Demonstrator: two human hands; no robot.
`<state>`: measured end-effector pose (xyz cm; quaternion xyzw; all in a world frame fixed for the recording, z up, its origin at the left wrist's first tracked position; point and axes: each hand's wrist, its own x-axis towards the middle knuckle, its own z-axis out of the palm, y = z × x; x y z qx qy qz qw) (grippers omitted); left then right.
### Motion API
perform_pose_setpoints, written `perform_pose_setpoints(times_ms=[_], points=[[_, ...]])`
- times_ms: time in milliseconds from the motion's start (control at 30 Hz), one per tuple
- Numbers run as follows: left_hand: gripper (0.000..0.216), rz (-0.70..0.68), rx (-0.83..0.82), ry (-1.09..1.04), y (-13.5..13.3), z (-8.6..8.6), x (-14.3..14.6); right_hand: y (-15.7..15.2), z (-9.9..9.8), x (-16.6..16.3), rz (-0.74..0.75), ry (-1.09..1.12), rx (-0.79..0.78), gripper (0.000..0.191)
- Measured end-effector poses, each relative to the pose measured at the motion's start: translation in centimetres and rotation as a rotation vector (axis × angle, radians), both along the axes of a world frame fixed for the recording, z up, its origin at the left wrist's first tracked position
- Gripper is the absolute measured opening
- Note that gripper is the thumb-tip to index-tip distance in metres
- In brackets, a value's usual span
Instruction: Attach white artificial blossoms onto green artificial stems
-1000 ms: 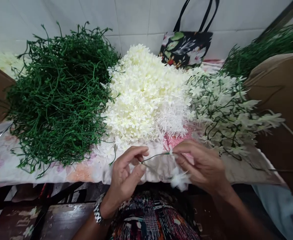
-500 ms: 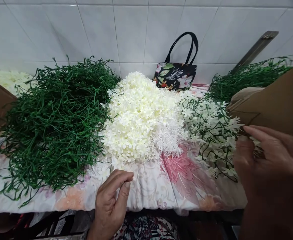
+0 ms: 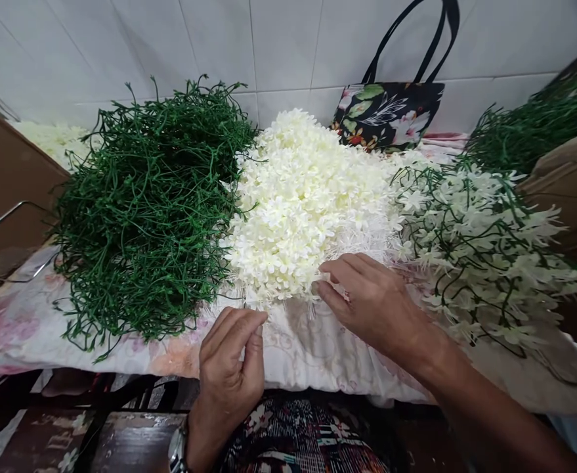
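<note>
Cream-white artificial flowers [image 3: 288,210] lie heaped in the middle of the cloth-covered table. My right hand [image 3: 367,295] reaches to the front edge of this heap, thumb and forefinger closing on a white flower there. Just in front of the heap, my left hand [image 3: 234,358] is held with thumb and fingers pressed together; anything between its fingertips is too small to make out. To the left sits a big tangle of green plastic stems [image 3: 145,217]. White flowers on green stems [image 3: 490,256] are piled at the right.
A floral handbag [image 3: 389,115] stands against the tiled wall. Cardboard boxes [image 3: 12,184] flank the table at both ends, with a metal wire [image 3: 10,213] at the left one. More green stems [image 3: 534,131] lie at the back right. The patterned tablecloth [image 3: 298,348] hangs over the front edge.
My right hand has moved left from the stemmed flowers at the right to the white heap. My left hand stays nearly in place. The view has tilted down, and the stemmed pile shows more fully.
</note>
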<state>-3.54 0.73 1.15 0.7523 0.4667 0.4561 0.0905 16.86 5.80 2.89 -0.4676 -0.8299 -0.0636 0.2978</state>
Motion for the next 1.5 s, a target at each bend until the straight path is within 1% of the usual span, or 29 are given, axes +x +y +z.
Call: perform_pose_setpoints(times_ms=[67, 133, 300, 367, 467, 533, 633, 767, 900, 967, 1067, 1167, 1233, 1300, 1367, 1433, 1500], points=[[0.026, -0.017, 0.004, 0.016, 0.0, -0.1, 0.2, 0.3, -0.2, -0.2, 0.003, -0.025, 0.008, 0.023], [0.026, -0.025, 0.005, 0.019, -0.1, -0.2, 0.4, 0.1, -0.2, -0.1, 0.023, 0.003, 0.006, 0.024], [0.029, -0.015, -0.061, -0.007, 0.0, 0.3, 1.7, -1.7, 0.5, 0.5, 0.141, 0.07, 0.043, 0.016], [0.03, -0.044, -0.095, 0.005, 0.1, 0.5, 2.6, -2.6, 0.6, 0.3, 0.176, 0.091, 0.039, 0.013], [0.017, -0.111, -0.119, 0.0, 0.1, 0.6, 3.6, -4.1, 0.0, -0.1, 0.219, 0.159, 0.007, 0.013], [0.017, -0.124, -0.15, -0.011, -0.1, 0.4, 3.7, -4.9, -0.8, 0.1, 0.219, 0.176, -0.052, 0.013], [0.017, -0.109, -0.21, -0.007, -0.5, 0.1, 3.5, -5.5, -2.0, 1.4, 0.119, 0.12, -0.113, 0.014], [0.017, -0.097, -0.247, -0.03, -0.7, -0.3, 3.5, -5.0, -2.7, 3.2, -0.102, 0.048, -0.068, 0.014], [0.017, -0.089, -0.259, -0.027, -0.5, -0.8, 3.9, -4.3, -2.8, 2.8, -0.213, -0.107, -0.109, 0.016], [0.017, -0.085, -0.246, -0.03, -0.3, -1.2, 4.0, -4.2, -3.0, 2.4, -0.238, -0.123, -0.095, 0.018], [0.016, -0.085, -0.234, -0.073, -0.2, -1.6, 3.9, -4.6, -3.1, 2.3, -0.233, -0.007, -0.145, 0.017], [0.014, -0.066, -0.299, -0.181, -0.3, -1.7, 3.7, -5.5, -2.6, 2.8, -0.169, 0.211, -0.269, 0.013], [0.011, -0.039, -0.412, -0.278, -0.3, -1.5, 3.7, -6.2, -2.1, 2.8, -0.13, 0.382, -0.38, 0.011], [0.009, -0.015, -0.572, -0.38, -0.3, -1.0, 3.9, -6.8, -1.4, 2.3, -0.094, 0.567, -0.474, 0.009], [0.01, -0.008, -0.725, -0.48, -0.3, -0.4, 4.2, -7.2, -0.9, 1.3, -0.012, 0.735, -0.532, 0.007], [0.01, -0.014, -0.815, -0.553, -0.4, 0.2, 4.6, -7.5, -0.8, 0.0, 0.091, 0.83, -0.532, 0.007], [0.01, -0.028, -0.855, -0.595, -0.5, 0.6, 4.9, -7.4, -1.0, -1.1, 0.131, 0.853, -0.464, 0.007]])
